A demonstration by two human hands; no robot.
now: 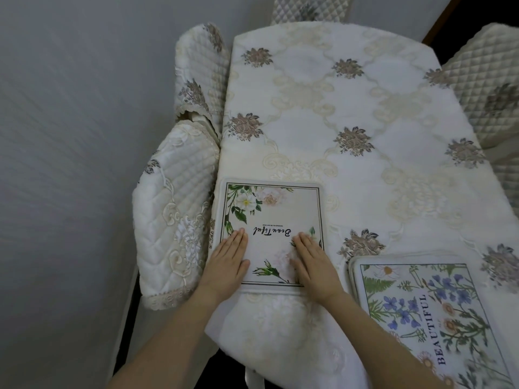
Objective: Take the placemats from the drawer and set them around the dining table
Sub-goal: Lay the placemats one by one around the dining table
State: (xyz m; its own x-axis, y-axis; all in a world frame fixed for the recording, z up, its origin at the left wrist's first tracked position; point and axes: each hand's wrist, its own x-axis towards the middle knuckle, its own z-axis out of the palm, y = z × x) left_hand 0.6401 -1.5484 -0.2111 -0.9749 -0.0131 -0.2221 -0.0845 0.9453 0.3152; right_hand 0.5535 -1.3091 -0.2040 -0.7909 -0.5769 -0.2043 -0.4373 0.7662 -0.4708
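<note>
Placemat (273,220) lay flat at lower centre of frame, near the surface (323,113) edge. Your left hand (229,263) and right hand (313,261) pressed it, fingers straight, gripping nothing. It looked light and flexible; lift it by opposite edges.

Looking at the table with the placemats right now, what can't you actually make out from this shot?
Head view only:
- Stack of placemats: cut off by the bottom and right edges; only edges below the top mat show, so the count is unclear.
- Small print above "Beautiful" on the rose placemat: too small.
- Mat surface under the left hand and right hand: covered.
- Drawer: out of frame.
</note>
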